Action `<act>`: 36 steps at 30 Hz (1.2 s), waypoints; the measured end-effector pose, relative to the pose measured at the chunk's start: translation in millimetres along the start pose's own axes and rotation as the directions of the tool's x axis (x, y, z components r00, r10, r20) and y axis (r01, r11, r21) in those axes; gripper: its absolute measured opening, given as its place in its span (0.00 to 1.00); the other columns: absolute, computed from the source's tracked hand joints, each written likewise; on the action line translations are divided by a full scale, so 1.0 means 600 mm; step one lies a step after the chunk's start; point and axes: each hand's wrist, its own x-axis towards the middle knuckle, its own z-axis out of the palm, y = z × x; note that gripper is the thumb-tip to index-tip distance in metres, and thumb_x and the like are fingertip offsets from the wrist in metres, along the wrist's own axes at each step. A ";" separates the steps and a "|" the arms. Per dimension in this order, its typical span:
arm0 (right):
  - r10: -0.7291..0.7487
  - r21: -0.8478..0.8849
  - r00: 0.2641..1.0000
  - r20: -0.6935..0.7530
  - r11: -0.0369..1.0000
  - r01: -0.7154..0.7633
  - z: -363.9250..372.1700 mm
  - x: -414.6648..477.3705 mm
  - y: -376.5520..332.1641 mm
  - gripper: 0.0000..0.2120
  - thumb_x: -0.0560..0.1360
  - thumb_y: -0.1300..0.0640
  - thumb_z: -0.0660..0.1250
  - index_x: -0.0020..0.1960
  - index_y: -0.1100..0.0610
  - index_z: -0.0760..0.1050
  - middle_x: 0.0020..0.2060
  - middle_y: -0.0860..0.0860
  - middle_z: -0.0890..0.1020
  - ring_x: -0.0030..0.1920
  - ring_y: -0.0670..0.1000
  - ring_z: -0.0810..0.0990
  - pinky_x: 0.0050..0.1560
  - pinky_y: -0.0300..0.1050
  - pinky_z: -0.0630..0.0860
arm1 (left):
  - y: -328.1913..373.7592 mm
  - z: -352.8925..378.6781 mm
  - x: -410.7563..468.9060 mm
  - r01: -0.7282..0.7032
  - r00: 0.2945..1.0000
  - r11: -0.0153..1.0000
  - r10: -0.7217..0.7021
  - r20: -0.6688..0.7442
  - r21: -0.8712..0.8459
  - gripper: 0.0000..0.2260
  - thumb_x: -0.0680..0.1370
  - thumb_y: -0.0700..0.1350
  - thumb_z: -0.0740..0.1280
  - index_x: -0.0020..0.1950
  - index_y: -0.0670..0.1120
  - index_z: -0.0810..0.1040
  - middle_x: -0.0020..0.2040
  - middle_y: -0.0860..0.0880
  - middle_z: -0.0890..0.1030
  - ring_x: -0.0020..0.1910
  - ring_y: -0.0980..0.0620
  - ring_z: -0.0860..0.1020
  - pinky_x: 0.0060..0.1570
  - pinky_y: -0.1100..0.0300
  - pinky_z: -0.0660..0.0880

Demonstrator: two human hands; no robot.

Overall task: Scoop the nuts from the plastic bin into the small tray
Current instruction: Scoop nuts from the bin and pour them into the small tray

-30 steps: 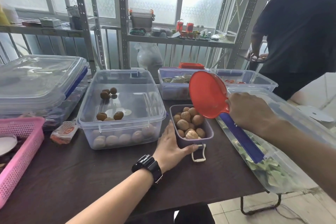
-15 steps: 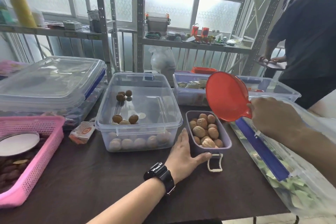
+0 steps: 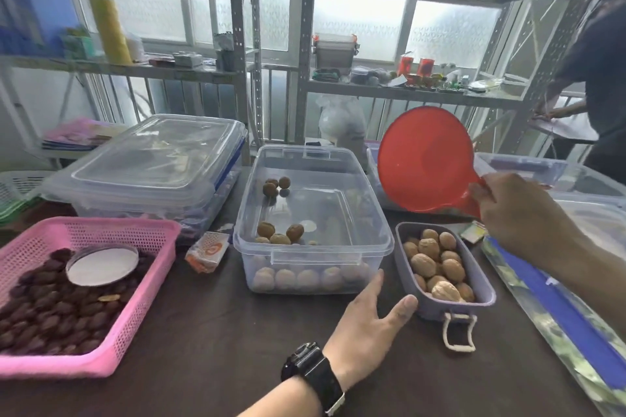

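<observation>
A clear plastic bin (image 3: pixel 379 223) stands in the middle of the dark table with a few walnuts (image 3: pixel 278 234) left on its floor. To its right sits a small purple tray (image 3: pixel 487 284) heaped with walnuts (image 3: pixel 437 264). My right hand (image 3: pixel 518 217) grips the handle of a red scoop (image 3: pixel 423 159), held up and tilted above the tray's far end, its underside toward me; its inside is hidden. My left hand (image 3: pixel 369 325) rests flat on the table, fingers spread, thumb touching the tray's near left corner.
A pink basket (image 3: pixel 149 308) of dark dried fruit with a round lid sits at the left. Stacked lidded clear boxes (image 3: pixel 152 162) stand behind it. A long box with a blue strip (image 3: pixel 555 318) lies at the right. Another person (image 3: pixel 596 78) stands at the far right, metal shelves behind.
The view has swung left, bringing the pink basket into sight. My right hand has raised the red scoop a little above the tray. The left hand stays against the tray.
</observation>
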 end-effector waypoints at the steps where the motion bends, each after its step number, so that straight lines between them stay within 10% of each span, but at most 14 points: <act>1: -0.013 0.004 1.000 -0.001 1.000 0.013 0.001 0.001 -0.005 0.16 0.80 0.54 0.58 0.34 0.55 0.67 0.32 0.57 0.76 0.36 0.60 0.74 0.38 0.50 0.69 | 0.004 0.000 -0.003 0.004 1.000 1.000 -0.004 0.007 0.008 0.40 0.76 0.66 0.63 0.81 0.49 0.53 0.80 0.56 0.57 0.77 0.63 0.55 0.73 0.69 0.50; 10: -0.069 0.097 0.997 0.028 0.993 0.066 0.008 0.002 -0.030 0.14 0.80 0.56 0.58 0.37 0.57 0.72 0.32 0.57 0.77 0.36 0.60 0.75 0.38 0.50 0.69 | 0.010 -0.012 -0.012 0.033 0.998 0.999 -0.031 0.049 -0.040 0.41 0.76 0.69 0.59 0.82 0.50 0.49 0.81 0.56 0.53 0.78 0.63 0.52 0.72 0.69 0.48; 15: -0.147 0.115 0.989 -0.006 0.982 0.147 0.023 0.013 -0.058 0.12 0.80 0.56 0.58 0.39 0.55 0.71 0.32 0.52 0.76 0.35 0.56 0.73 0.39 0.47 0.68 | 0.000 -0.024 -0.004 -0.024 1.000 0.988 0.021 -0.021 -0.154 0.39 0.74 0.70 0.62 0.78 0.49 0.64 0.76 0.54 0.68 0.73 0.63 0.66 0.74 0.63 0.60; 18: -0.241 0.016 0.971 0.004 0.971 0.240 0.042 0.033 -0.087 0.13 0.80 0.54 0.57 0.40 0.57 0.74 0.37 0.57 0.80 0.39 0.60 0.77 0.39 0.48 0.69 | -0.007 -0.055 -0.007 -0.054 0.996 0.945 0.029 -0.081 -0.323 0.32 0.70 0.72 0.65 0.61 0.48 0.80 0.53 0.47 0.86 0.52 0.55 0.84 0.51 0.63 0.78; 21: -0.299 -0.109 0.950 0.093 0.945 0.308 0.075 0.060 -0.127 0.10 0.77 0.56 0.58 0.42 0.57 0.75 0.41 0.56 0.81 0.45 0.61 0.81 0.39 0.48 0.70 | -0.018 -0.102 -0.013 -0.066 0.993 0.905 0.021 -0.112 -0.420 0.25 0.73 0.69 0.63 0.51 0.49 0.83 0.43 0.42 0.87 0.38 0.44 0.85 0.32 0.62 0.73; 30: -0.337 -0.254 0.875 0.348 0.864 0.434 0.147 0.092 -0.209 0.08 0.78 0.58 0.56 0.45 0.53 0.73 0.47 0.55 0.81 0.44 0.59 0.79 0.39 0.46 0.70 | -0.030 -0.133 -0.017 -0.197 0.956 0.858 0.061 -0.288 -0.474 0.23 0.76 0.63 0.63 0.40 0.46 0.87 0.33 0.38 0.84 0.24 0.48 0.80 0.24 0.62 0.64; 36: -0.242 -0.035 0.779 0.579 0.947 0.320 0.157 0.093 -0.238 0.16 0.78 0.58 0.60 0.31 0.55 0.70 0.31 0.53 0.76 0.32 0.53 0.73 0.29 0.40 0.66 | -0.027 -0.132 -0.014 -0.234 0.938 0.805 0.038 -0.346 -0.546 0.23 0.76 0.52 0.64 0.40 0.31 0.82 0.26 0.41 0.80 0.19 0.53 0.76 0.18 0.70 0.65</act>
